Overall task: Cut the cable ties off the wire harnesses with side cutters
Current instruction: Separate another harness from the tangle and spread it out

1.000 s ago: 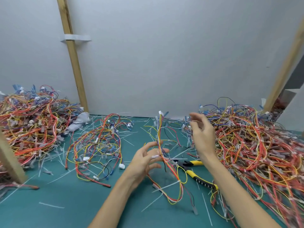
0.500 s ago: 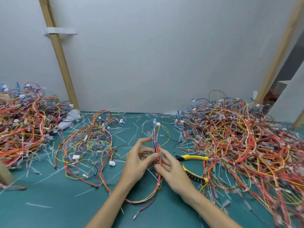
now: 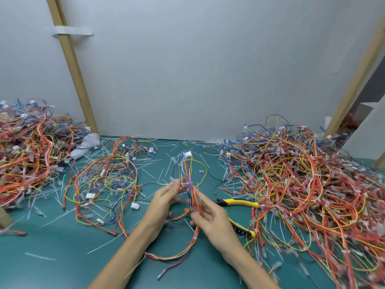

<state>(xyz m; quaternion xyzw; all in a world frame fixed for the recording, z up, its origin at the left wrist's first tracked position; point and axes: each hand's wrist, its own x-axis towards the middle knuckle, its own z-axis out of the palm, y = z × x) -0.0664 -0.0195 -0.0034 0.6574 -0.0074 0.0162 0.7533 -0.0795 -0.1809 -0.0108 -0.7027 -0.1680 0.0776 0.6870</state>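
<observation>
Fingertips (image 3: 193,215) of my right hand (image 3: 210,221) pinch the red, yellow and blue wire harness (image 3: 187,174) above the green mat (image 3: 62,257), the grip of my left hand (image 3: 164,201) blurred, so I should expose a white cable tie (image 3: 194,238) before lifting the yellow-handled side cutters (image 3: 241,203) nearby.

teal table (image 3: 62,257), red, orange, yellow and blue wire harnesses (image 3: 308,184), yellow-handled side cutters (image 3: 239,203), grey wall (image 3: 198,69)

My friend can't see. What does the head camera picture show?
Two hands handle a wire harness at a green table; the right hand pinches it, the left hand is blurred. Yellow side cutters lie beside a big wire pile.
</observation>
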